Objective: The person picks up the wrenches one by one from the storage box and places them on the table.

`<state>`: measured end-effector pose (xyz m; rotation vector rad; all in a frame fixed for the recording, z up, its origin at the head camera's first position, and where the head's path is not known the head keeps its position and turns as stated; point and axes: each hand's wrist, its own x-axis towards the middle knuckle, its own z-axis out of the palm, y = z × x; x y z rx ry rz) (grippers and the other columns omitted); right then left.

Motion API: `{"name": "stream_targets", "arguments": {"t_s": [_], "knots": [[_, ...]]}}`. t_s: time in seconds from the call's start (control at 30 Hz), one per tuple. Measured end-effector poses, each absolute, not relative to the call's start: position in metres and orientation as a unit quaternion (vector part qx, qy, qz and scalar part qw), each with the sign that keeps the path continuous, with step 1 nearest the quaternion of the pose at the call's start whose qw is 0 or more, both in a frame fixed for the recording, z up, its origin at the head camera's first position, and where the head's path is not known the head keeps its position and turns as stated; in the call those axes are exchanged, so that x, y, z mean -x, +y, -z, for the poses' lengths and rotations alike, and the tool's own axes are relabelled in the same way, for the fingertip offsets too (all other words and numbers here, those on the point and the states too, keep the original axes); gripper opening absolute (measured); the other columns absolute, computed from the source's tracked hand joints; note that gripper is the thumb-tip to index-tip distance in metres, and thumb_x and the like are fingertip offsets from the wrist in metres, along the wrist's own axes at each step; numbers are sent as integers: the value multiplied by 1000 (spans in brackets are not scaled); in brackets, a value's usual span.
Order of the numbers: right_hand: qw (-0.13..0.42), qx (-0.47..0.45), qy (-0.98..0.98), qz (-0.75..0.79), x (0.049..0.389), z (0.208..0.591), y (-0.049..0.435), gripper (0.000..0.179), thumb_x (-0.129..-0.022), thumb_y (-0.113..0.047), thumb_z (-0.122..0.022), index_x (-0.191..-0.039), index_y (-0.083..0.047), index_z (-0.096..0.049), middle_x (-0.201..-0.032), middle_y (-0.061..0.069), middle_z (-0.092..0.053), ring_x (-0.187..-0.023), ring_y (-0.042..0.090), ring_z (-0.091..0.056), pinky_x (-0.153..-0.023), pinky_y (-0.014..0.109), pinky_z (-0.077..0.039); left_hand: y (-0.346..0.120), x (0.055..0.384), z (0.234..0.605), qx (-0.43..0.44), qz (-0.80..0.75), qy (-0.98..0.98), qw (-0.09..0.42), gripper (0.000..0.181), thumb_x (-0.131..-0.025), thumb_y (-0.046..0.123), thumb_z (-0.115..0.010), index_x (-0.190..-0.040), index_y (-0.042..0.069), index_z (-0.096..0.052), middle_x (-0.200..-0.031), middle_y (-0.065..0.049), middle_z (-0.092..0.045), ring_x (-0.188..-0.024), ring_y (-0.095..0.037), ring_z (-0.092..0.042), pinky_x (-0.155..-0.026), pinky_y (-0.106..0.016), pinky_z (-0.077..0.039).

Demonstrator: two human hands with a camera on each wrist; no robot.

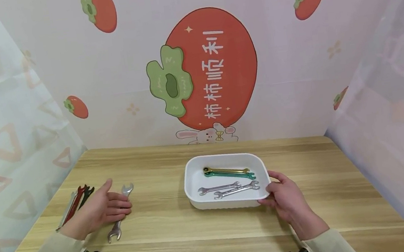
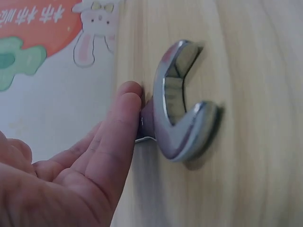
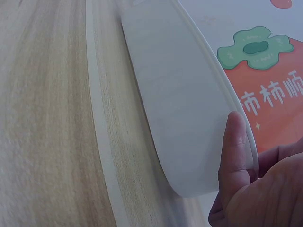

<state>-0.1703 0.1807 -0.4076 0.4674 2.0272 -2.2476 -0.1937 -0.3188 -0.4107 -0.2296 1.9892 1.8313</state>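
At the left of the table, my left hand (image 1: 100, 208) has its fingers straight and together, with their tips over the middle of a silver open-end wrench (image 1: 115, 230). One jaw end of that wrench (image 2: 165, 113) fills the centre of the left wrist view, beside the fingers. My right hand (image 1: 289, 199) grips the near right corner of a white plastic tray (image 1: 219, 204), thumb and fingers on either side of its wall (image 3: 175, 104). In the tray lie a gold wrench (image 1: 228, 170), a green wrench (image 1: 230, 175) and two silver wrenches (image 1: 219, 188).
Left of my left hand a red wrench (image 1: 76, 201), a black wrench (image 1: 87, 194) and a silver wrench (image 1: 67, 210) lie side by side, partly hidden by the hand and forearm. A printed cloth (image 1: 141, 121) stands along the table's back edge, with sheets at both sides.
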Motion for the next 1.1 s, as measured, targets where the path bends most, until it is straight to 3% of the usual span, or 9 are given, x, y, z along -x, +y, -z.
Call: {"name": "stream_targets", "arguments": {"t_s": [0.2,0.53,1.1], "knots": [[38,-153,662,733,171,409,182,56,-96,8,-41,-150,-6,-37,-138,28,-46,-96,36,-65,-69,38,-59,-349,188,410,92,-652,725,203,103,-97,72,-19,-135,-23,-37,-112,-23,-67,-102,-35,-67,-86,-45,-55],[37,-152,663,732,172,409,181,56,-96,9,-42,-150,-6,-37,-137,28,-46,-97,37,-65,-68,38,-59,-381,190,409,85,-614,760,196,101,-98,69,-9,-127,-23,-42,-108,-24,-68,-96,-34,-69,-81,-46,-57],[34,-154,664,731,174,411,182,57,-95,9,-43,-149,-6,-38,-133,29,-48,-95,37,-65,-67,38,-59,-389,188,402,103,-571,791,192,105,-94,75,-11,-122,-19,-46,-97,-15,-69,-88,-34,-70,-78,-45,-57]]}}
